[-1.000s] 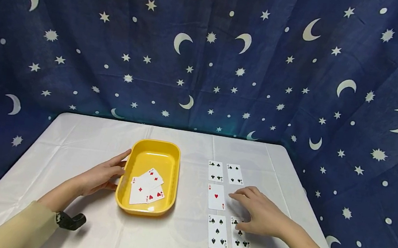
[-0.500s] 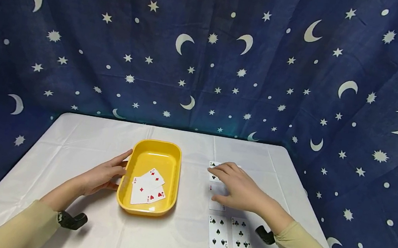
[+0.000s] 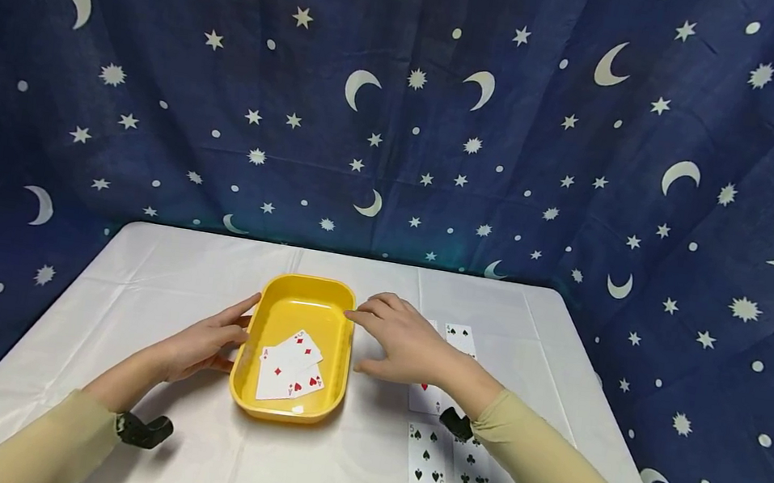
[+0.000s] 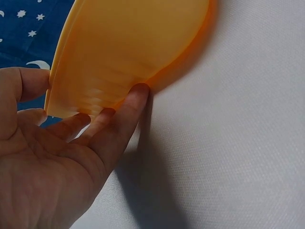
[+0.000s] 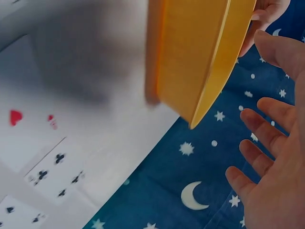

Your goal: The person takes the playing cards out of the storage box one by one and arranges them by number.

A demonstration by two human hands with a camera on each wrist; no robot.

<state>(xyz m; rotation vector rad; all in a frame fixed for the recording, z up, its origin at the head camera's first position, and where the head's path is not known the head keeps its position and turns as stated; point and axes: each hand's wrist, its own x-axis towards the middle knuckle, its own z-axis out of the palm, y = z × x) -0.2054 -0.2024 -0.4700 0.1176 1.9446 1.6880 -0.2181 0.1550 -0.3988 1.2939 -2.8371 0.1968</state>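
Observation:
A yellow tray (image 3: 301, 304) holds several overlapping red-suit playing cards (image 3: 275, 382). My left hand (image 3: 200, 347) rests on its left side, fingertips against the outer wall (image 4: 124, 52) in the left wrist view. At the tray's right rim hovers my right hand (image 3: 406, 346), fingers loosely spread and holding nothing. The right wrist view also has those fingers apart from the tray (image 5: 190, 52). Beneath the right arm lie the ace of hearts (image 5: 19, 129), a four of clubs (image 5: 57, 171) and another black card (image 3: 460, 333), partly hidden in the head view.
Nearer the front of the white-covered table (image 3: 297, 474) lie a five of spades (image 3: 427, 457) and a five of clubs (image 3: 473, 469) side by side. Behind the table hangs a dark blue curtain (image 3: 406, 97) with moons and stars.
My right hand has swept left from beside the ace of hearts, over the cards, to the tray's right rim. The left hand and the tray hold their places, and the cards lie as before.

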